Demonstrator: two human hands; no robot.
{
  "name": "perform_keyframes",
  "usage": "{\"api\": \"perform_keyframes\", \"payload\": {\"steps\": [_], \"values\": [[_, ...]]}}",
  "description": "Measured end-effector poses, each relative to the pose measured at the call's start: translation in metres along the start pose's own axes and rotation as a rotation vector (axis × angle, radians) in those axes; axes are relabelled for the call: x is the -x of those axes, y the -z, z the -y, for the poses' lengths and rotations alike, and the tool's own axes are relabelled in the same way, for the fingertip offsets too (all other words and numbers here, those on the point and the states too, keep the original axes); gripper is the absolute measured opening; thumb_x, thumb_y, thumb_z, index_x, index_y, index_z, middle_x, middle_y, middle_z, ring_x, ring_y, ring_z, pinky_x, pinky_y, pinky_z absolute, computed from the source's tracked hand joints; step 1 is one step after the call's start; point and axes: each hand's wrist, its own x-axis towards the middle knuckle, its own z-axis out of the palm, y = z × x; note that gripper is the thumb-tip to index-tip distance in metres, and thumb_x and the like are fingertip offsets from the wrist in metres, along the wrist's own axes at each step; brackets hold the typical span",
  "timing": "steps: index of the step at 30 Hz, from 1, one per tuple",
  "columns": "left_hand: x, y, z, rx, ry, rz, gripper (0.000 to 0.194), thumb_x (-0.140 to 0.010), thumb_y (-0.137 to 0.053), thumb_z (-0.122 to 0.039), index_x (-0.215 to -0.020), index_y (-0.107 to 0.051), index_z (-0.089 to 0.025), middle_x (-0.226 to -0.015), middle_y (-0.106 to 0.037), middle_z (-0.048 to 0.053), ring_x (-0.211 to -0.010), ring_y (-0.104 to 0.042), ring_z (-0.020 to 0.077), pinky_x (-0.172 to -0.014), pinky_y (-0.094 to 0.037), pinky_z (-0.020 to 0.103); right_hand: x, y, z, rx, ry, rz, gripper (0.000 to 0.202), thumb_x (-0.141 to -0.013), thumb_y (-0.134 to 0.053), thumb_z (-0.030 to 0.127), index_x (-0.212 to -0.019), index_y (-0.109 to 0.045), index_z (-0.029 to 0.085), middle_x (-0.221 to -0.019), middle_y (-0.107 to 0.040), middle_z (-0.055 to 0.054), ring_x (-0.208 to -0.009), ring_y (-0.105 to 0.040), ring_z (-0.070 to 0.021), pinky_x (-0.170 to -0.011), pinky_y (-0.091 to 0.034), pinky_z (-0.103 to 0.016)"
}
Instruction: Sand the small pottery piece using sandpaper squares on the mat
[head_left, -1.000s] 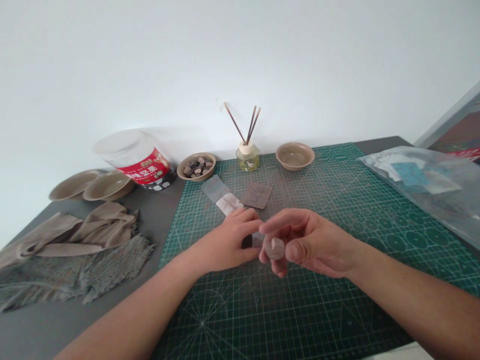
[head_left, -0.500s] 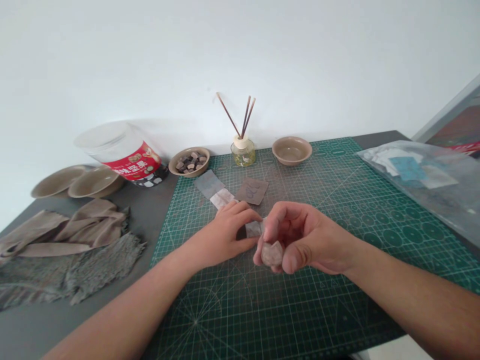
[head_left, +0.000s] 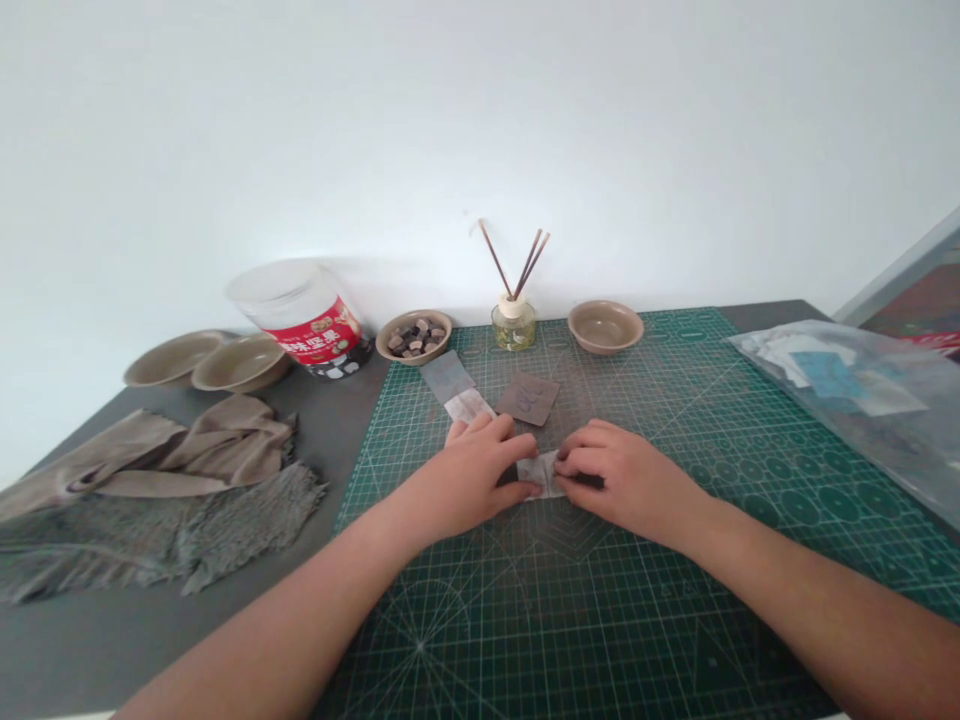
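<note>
A small pale strip [head_left: 540, 474] lies on the green cutting mat [head_left: 442, 620] between my two hands. My left hand [head_left: 476, 470] has its thumb and forefinger at the strip's left end, beside a dark patch. At its right end my right hand [head_left: 626, 480] is curled, fingertips pressed down on it; whatever is inside the fingers is hidden. Just behind my left hand are a whitish piece [head_left: 468, 405] and a grey square [head_left: 448, 376]. A brown square [head_left: 529, 398] with dark marks lies farther back.
A bowl of small dark and tan pieces [head_left: 414, 337], a reed diffuser [head_left: 514, 322] and another bowl [head_left: 606, 327] stand along the back. Left are a jar [head_left: 315, 330], two bowls [head_left: 240, 364] and crumpled cloths [head_left: 225, 440]. A plastic bag [head_left: 862, 380] lies right.
My right hand has turned palm down and lowered onto the strip's right end; the pale lump it held is no longer visible. The whole view has shifted, with things appearing farther right.
</note>
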Motion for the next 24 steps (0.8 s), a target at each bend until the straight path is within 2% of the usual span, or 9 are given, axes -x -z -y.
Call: {"api": "perform_keyframes", "payload": {"steps": [5,9,13,16,18,21,24], "values": [[0.004,-0.001,-0.006,-0.037,0.024,0.014,0.021,-0.093,-0.063,-0.041,-0.106,-0.060,-0.025,-0.106,-0.059,0.005,-0.106,-0.053,0.0285,-0.084,-0.039,0.041,0.005,-0.008,0.006,0.047,0.010,-0.041,0.009,-0.093,-0.063,0.014,-0.090,-0.071,0.018,-0.098,-0.071,-0.008,-0.094,-0.063,-0.0226,-0.085,-0.053,-0.039],[0.004,-0.003,-0.007,-0.037,0.057,0.011,0.019,-0.093,-0.062,-0.041,-0.105,-0.061,-0.026,-0.105,-0.059,0.006,-0.104,-0.053,0.0290,-0.082,-0.038,0.041,0.008,-0.012,0.007,0.030,0.027,-0.005,0.008,-0.091,-0.064,0.013,-0.089,-0.070,0.018,-0.098,-0.071,-0.008,-0.093,-0.062,-0.0224,-0.083,-0.054,-0.038],[0.004,-0.003,-0.006,-0.009,0.073,0.016,0.019,-0.092,-0.064,-0.041,-0.104,-0.062,-0.027,-0.104,-0.059,0.005,-0.104,-0.054,0.0295,-0.082,-0.038,0.040,0.010,-0.014,0.007,0.033,0.018,-0.026,0.009,-0.091,-0.063,0.012,-0.087,-0.069,0.017,-0.100,-0.070,-0.009,-0.094,-0.062,-0.0230,-0.084,-0.054,-0.040],[0.003,-0.002,-0.006,0.002,0.078,0.016,0.020,-0.092,-0.064,-0.042,-0.104,-0.062,-0.027,-0.104,-0.058,0.004,-0.105,-0.054,0.0294,-0.083,-0.038,0.041,0.010,-0.014,0.007,0.031,0.045,-0.001,0.010,-0.091,-0.062,0.012,-0.089,-0.069,0.018,-0.102,-0.070,-0.010,-0.095,-0.062,-0.0242,-0.084,-0.054,-0.041],[0.003,-0.001,-0.006,0.007,0.073,0.018,0.020,-0.092,-0.064,-0.042,-0.104,-0.063,-0.027,-0.104,-0.059,0.004,-0.104,-0.054,0.0292,-0.083,-0.039,0.041,0.008,-0.009,0.006,-0.012,0.011,-0.010,0.010,-0.089,-0.063,0.011,-0.089,-0.071,0.019,-0.101,-0.071,-0.009,-0.095,-0.063,-0.0244,-0.085,-0.053,-0.041],[0.004,0.000,-0.006,0.016,0.050,0.021,0.020,-0.092,-0.064,-0.041,-0.105,-0.063,-0.026,-0.105,-0.059,0.005,-0.104,-0.054,0.0289,-0.084,-0.039,0.041,-0.002,0.002,0.010,-0.315,-0.206,-0.110,0.011,-0.089,-0.067,0.019,-0.098,-0.073,0.021,-0.098,-0.072,-0.006,-0.088,-0.066,-0.0212,-0.080,-0.054,-0.037],[0.003,0.000,-0.005,0.016,0.012,0.011,0.022,-0.093,-0.063,-0.039,-0.112,-0.063,-0.027,-0.104,-0.060,0.005,-0.106,-0.053,0.0291,-0.087,-0.039,0.043,-0.015,0.008,0.019,-0.933,-0.394,-0.177,0.019,-0.090,-0.069,0.028,-0.108,-0.072,0.021,-0.090,-0.073,-0.004,-0.082,-0.069,-0.0182,-0.076,-0.056,-0.033]]}}
